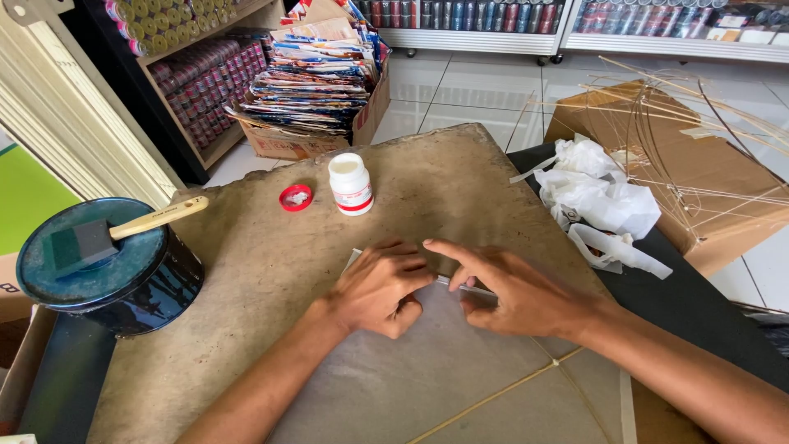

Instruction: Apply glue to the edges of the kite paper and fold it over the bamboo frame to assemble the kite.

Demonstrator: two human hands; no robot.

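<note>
Nearest, a grey paper sheet (427, 378) lies flat on the brown work board (263, 271), thin bamboo sticks (501, 393) crossing it. The left hand (380, 288) and right hand (514, 289) press down along its far folded edge — fingers curled onto the paper, nothing lifted. Beyond them stands an open white glue bottle (351, 183), its red cap (295, 197) just beside it. Left — a dark round tin (107, 275), lid on, carries a foam brush (111, 234). Farther back, a cardboard box (316, 136) holds stacked printed paper.
</note>
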